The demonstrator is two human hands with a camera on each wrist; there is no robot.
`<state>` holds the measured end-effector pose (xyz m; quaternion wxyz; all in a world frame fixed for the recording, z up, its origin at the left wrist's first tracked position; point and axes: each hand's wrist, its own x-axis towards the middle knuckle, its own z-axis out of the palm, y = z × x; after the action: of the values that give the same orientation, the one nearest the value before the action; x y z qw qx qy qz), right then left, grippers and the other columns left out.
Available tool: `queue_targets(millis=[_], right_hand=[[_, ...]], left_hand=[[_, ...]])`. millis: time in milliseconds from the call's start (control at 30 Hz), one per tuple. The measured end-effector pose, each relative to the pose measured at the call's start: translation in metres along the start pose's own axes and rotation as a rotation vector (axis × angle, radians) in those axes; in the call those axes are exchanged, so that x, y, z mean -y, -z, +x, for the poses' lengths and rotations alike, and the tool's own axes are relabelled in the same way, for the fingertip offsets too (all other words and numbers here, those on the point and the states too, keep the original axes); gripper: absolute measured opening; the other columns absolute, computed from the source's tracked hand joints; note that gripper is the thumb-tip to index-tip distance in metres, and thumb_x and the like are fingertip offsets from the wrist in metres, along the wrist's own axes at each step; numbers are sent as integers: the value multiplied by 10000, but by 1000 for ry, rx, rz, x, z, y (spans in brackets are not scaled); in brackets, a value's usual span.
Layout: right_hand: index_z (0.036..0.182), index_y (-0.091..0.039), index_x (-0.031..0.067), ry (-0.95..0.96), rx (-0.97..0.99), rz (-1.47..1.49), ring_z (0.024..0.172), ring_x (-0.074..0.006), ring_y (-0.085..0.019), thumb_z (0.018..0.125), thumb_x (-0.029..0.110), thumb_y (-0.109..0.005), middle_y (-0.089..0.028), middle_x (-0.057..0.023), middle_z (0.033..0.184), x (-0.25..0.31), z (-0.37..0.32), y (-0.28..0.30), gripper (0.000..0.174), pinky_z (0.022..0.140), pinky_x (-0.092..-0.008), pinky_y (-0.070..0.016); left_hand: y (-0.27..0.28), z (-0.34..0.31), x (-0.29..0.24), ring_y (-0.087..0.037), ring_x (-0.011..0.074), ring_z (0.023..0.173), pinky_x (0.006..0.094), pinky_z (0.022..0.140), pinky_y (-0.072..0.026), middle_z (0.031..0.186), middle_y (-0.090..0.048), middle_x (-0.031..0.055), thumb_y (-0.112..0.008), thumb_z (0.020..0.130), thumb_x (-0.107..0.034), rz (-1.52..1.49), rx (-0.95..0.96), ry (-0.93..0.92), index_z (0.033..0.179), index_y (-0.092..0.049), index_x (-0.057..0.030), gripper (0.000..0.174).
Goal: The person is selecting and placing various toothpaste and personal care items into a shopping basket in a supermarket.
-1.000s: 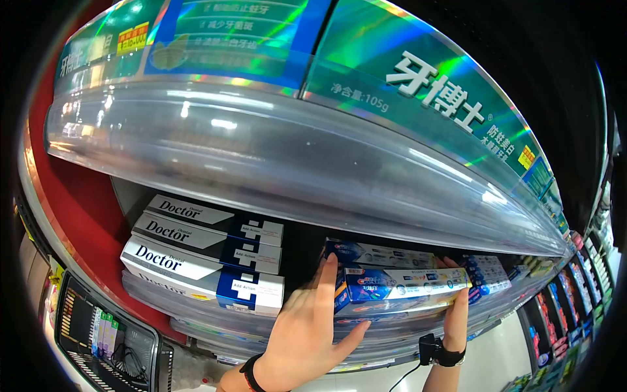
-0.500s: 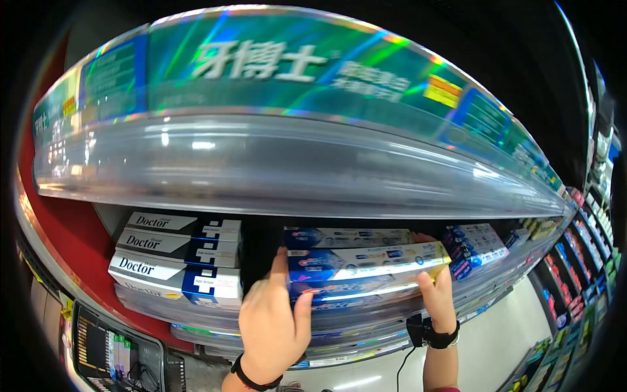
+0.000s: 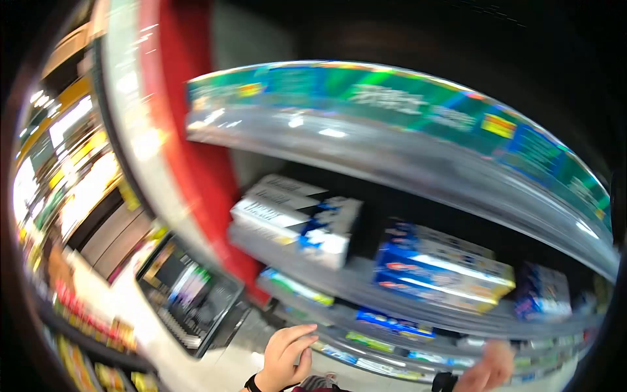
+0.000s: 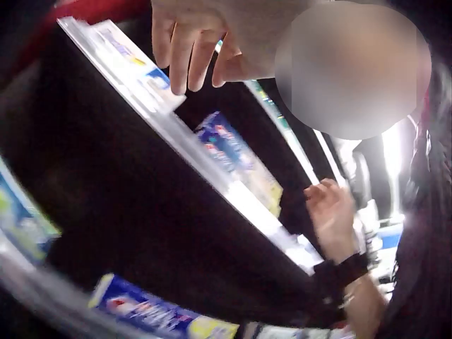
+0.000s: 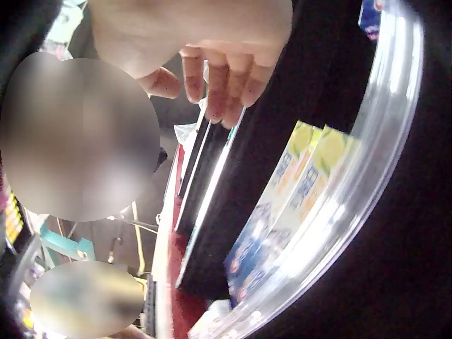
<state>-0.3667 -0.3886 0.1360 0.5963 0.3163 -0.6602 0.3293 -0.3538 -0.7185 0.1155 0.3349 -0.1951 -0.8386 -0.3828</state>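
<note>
Stacked blue and yellow toothpaste boxes [image 3: 444, 264] lie on the shelf in the head view, with neither hand touching them. My left hand [image 3: 286, 356] hangs low in front of the shelves, its fingers loosely bent and holding nothing. Over to the right, blurred by motion, my right hand [image 3: 488, 367] is also empty. The left wrist view shows the left hand [image 4: 212, 42] with relaxed fingers, apart from the blue boxes [image 4: 239, 159]. In the right wrist view the right hand [image 5: 222, 63] hangs loosely above the yellow-ended boxes [image 5: 289, 205].
White Doctor boxes [image 3: 294, 219] are stacked left of the blue ones, and more blue boxes [image 3: 543, 292] lie to the right. A green-fronted shelf [image 3: 392, 104] overhangs them. A black basket [image 3: 189, 294] holding items stands on the floor at the lower left.
Both hands have let go of the blue boxes and drawn back, down and away from the shelf. The head view has swung left, bringing the basket and aisle further in.
</note>
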Motion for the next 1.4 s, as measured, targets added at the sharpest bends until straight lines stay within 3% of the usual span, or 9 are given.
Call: queue_targets(millis=[167, 267, 600, 667, 767, 933, 1133, 1233, 1400], right_hand=[[1035, -596, 36, -1260, 802, 561, 1042, -252, -540, 820, 127, -598, -595, -108, 1070, 86, -72, -34, 234, 892, -382, -434], [1020, -620, 10, -469, 1202, 589, 892, -301, -611, 810, 32, -592, -633, -163, 937, 113, -125, -67, 214, 785, -376, -483], [969, -598, -9, -1182, 1726, 888, 860, -241, -625, 900, 182, -514, -648, -94, 894, 202, -429, -75, 219, 748, -319, -492], [1054, -622, 45, -83, 2298, 441, 1017, -295, -593, 889, 251, -489, -646, -138, 1037, 137, -632, -17, 295, 852, -377, -474], [1075, -646, 58, -899, 2737, -134, 1102, -245, -567, 809, 315, -557, -610, -147, 1167, 96, -653, 62, 380, 922, -396, -436], [928, -618, -53, -2290, 1649, 124, 731, -235, -672, 887, 67, -448, -679, -166, 898, 188, -624, 44, 212, 668, -348, -534], [894, -641, 10, -621, 2158, 694, 736, -238, -653, 840, 211, -526, -669, -155, 837, 370, -686, -80, 238, 682, -363, -513], [914, -643, 49, -490, 2191, 107, 779, -242, -638, 812, 210, -556, -647, -150, 802, 458, -553, -178, 209, 740, -364, -504], [1014, -583, -25, -1730, 1756, 748, 757, -209, -647, 848, 137, -568, -649, -120, 817, 455, -483, -297, 233, 680, -325, -531]], left_hand=[[59, -160, -3, -611, 284, 892, 358, 771, -479, 1005, -643, 103, -565, 783, -18, 320, 215, 522, 975, -605, -55, 200], [75, -260, -18, -622, 294, 863, 353, 760, -490, 966, -652, 127, -528, 834, -75, 353, 309, 892, 1002, -609, -58, 188], [94, -753, -49, -522, 356, 1120, 415, 974, -381, 1200, -550, 230, -511, 864, -398, 242, 465, 1692, 1263, -499, -39, 537], [117, -770, -53, -540, 351, 1083, 418, 936, -404, 1170, -563, 223, -526, 852, -400, 211, 424, 1731, 1239, -512, -34, 533], [199, -777, -32, -566, 344, 1027, 422, 878, -439, 1125, -584, 211, -550, 834, -403, 220, 373, 1754, 1203, -532, -26, 527], [322, -850, 44, -609, 332, 934, 430, 781, -497, 1051, -618, 191, -589, 804, -407, 219, 284, 1765, 1142, -564, -13, 519], [399, -935, 111, -652, 331, 816, 413, 682, -544, 897, -659, 184, -573, 796, -288, 251, 300, 1900, 1032, -597, 45, 409], [451, -915, 187, -665, 307, 742, 379, 618, -555, 828, -658, 213, -507, 837, -140, 201, 39, 2005, 977, -583, 102, 290], [420, -836, 294, -656, 303, 784, 398, 661, -560, 898, -637, 226, -497, 889, -122, -318, -77, 1916, 1077, -513, 82, 278]])
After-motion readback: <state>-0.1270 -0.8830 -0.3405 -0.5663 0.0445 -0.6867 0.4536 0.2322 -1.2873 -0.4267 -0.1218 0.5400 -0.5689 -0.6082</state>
